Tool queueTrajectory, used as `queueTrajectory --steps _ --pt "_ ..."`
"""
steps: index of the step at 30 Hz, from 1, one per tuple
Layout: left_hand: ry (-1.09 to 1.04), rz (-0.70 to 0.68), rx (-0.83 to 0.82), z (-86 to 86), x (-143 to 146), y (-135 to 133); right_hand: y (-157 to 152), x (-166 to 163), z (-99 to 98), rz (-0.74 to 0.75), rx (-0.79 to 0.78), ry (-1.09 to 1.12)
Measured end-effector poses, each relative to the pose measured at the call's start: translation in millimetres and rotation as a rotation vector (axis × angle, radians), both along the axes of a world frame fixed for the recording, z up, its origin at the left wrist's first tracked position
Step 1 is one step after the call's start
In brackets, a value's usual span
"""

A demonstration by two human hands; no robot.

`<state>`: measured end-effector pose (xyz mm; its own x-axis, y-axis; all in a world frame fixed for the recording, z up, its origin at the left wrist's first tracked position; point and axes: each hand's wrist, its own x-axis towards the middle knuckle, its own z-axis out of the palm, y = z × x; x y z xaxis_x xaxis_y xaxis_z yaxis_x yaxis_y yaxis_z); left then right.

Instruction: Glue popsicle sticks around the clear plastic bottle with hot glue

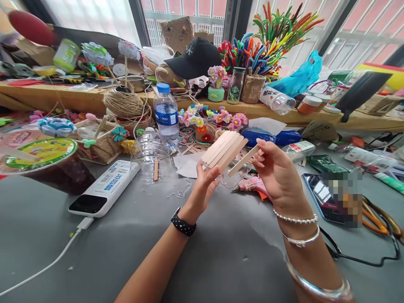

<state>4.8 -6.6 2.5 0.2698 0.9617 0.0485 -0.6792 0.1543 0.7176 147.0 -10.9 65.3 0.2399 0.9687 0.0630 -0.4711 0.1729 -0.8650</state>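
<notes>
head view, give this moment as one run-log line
left hand: holds row of wooden craft sticks | right hand: pinches single craft stick | near right hand: pink glue gun

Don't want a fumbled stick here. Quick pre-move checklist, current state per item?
1. Row of wooden sticks held: ok, in the left hand, thumb against it.
2. Single stick held: ok, gripped by one end in the right hand, apart from the row.
3. Glue on the single stick: cannot tell, none can be made out.
4. Pink glue gun hot: cannot tell; it lies on the table, partly hidden by the right hand.
5. White cable clear of both hands: ok, off to the left.
6. Table free of scraps near the left hand: not ok, pale strands lie there.
</notes>
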Motion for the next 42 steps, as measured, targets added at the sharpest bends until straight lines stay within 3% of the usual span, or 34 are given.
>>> queueTrajectory --steps 6,27,34,42 --pt "0.001 -0.011 0.007 0.1 1 0 0 -2 -3.8 -0.051 0.045 -0.102" --pt "0.035 0.015 0.04 2.5 1 -2 3 -4 -8.2 -0.045 -0.032 -0.1" --pt "0.11 -0.076 -0.045 1.9 -3 -2 4 -4 -11.5 -0.053 -0.012 -0.076" --pt "0.077 -0.066 -0.066 3.5 -3 -2 5 -3 -12.7 -0.053 -0.013 -0.078"
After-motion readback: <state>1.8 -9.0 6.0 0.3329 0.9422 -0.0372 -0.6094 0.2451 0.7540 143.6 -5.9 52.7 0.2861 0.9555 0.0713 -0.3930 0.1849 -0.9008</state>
